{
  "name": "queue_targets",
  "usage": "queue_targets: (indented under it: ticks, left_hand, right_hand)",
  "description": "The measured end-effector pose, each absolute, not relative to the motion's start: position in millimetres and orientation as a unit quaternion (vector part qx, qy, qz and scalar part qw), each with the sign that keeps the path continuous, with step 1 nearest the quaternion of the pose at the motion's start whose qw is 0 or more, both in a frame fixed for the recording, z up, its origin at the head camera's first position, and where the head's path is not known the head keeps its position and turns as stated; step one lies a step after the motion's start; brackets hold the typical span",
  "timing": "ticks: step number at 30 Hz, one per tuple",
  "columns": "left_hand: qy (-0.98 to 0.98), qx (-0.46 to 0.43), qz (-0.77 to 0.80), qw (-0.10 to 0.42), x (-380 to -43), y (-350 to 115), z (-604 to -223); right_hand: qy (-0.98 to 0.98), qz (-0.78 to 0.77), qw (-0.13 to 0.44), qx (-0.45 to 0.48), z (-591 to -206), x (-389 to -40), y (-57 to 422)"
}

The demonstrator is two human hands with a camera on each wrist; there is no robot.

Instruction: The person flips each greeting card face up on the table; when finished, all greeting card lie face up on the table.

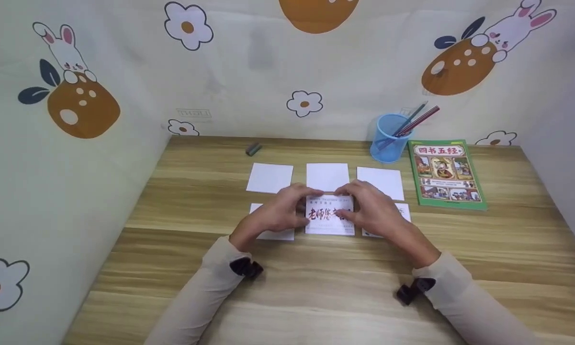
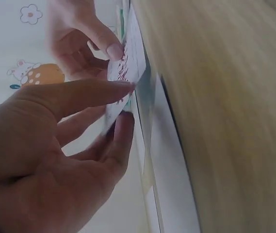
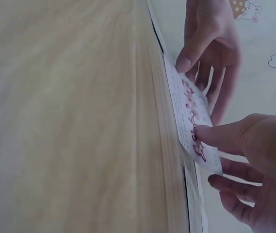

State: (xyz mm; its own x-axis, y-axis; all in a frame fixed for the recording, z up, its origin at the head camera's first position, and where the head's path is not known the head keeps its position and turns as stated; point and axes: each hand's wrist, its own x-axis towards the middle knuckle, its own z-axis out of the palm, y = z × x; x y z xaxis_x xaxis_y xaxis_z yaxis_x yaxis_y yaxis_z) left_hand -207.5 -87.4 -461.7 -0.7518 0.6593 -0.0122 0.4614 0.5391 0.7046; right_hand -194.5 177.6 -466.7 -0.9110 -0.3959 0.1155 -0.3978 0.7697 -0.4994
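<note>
A white square card [image 1: 329,226] with red handwritten-style characters is held between both hands at the middle of the front row of cards. My left hand [image 1: 278,211] pinches its left side, and my right hand [image 1: 379,211] pinches the right side. In the right wrist view, the right thumb lies on the printed face of the card [image 3: 180,104], with fingers behind it. The left wrist view shows the card [image 2: 137,48] tilted up from the table. Beside the hands lie a partly covered white card [image 1: 276,235] and a partly covered printed card [image 1: 404,211].
Behind the hands lie a blank left card [image 1: 269,178], middle card [image 1: 327,176] and right card [image 1: 382,181]. Farther back are a small dark block [image 1: 253,149], a blue mesh cup [image 1: 388,152] holding pencils [image 1: 420,118], and a green-bordered book [image 1: 447,177]. Patterned cloth walls [image 1: 239,86] enclose the wooden table [image 1: 316,292].
</note>
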Motion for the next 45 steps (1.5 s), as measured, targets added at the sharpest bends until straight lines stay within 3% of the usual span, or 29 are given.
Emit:
queue_targets:
  ticks: [15, 25, 36, 45]
  left_hand:
    - [0.912, 0.312, 0.232, 0.134, -192.6, -76.6, -457.5]
    - [0.896, 0.332, 0.273, 0.113, -193.7, -131.9, -453.6]
    - [0.905, 0.294, 0.265, 0.157, -192.1, -158.5, -444.6]
    - [0.929, 0.245, 0.239, 0.141, -185.0, -163.1, -443.1]
  right_hand:
    - [-0.956, 0.180, -0.034, 0.228, -468.0, -188.4, 178.1]
    - [-0.950, 0.217, -0.036, 0.220, -466.5, -189.7, 173.7]
    - [-0.921, 0.220, -0.053, 0.317, -461.8, -187.2, 109.4]
    - [-0.920, 0.217, -0.088, 0.315, -459.7, -192.0, 74.4]
